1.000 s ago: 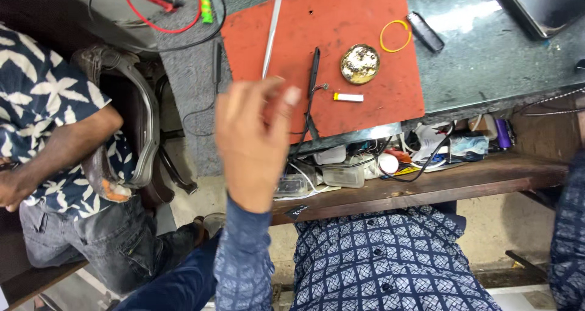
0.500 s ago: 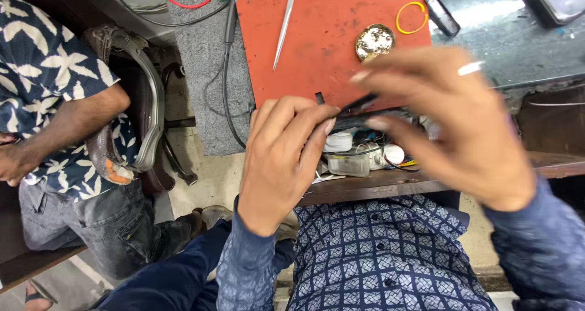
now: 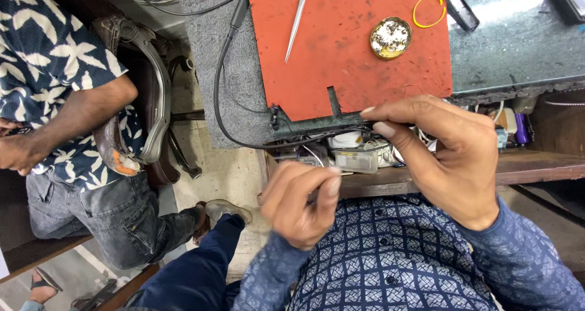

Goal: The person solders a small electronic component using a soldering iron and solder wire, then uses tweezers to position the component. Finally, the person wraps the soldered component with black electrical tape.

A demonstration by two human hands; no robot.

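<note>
Both hands are up close over the near edge of the desk [image 3: 524, 49]. Right hand [image 3: 454, 155] has thumb and fingers pinched together by the black cable [image 3: 222, 85] at the red mat [image 3: 350, 49]'s near edge; can't tell if it's gripping anything. Left hand [image 3: 301, 201] is curled shut just below, fingertips pressed together, over the cluttered shelf [image 3: 530, 165].
</note>
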